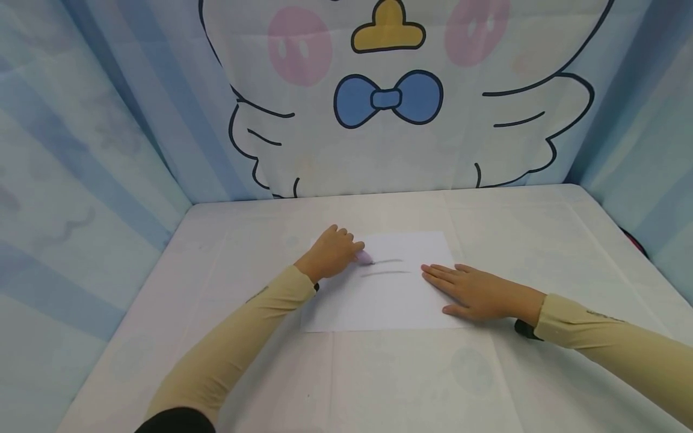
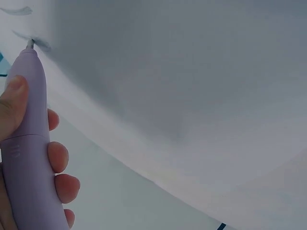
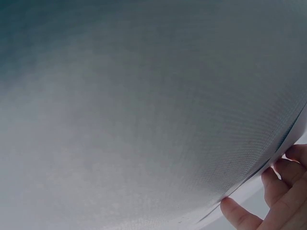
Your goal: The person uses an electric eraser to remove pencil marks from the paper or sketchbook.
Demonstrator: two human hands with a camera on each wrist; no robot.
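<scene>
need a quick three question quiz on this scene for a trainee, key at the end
1. Multiple choice: the left hand holds a purple tool. Where is the tool's tip?
a) At a dark mark on the white paper
b) On the printed bow tie
c) Against the right sleeve
2. True or false: the right hand is curled round a second tool.
3. Count: how many dark marks show on the paper in the head view?

Key:
1. a
2. False; it holds nothing, and its fingers lie extended at the paper's right side.
3. Two.
</scene>
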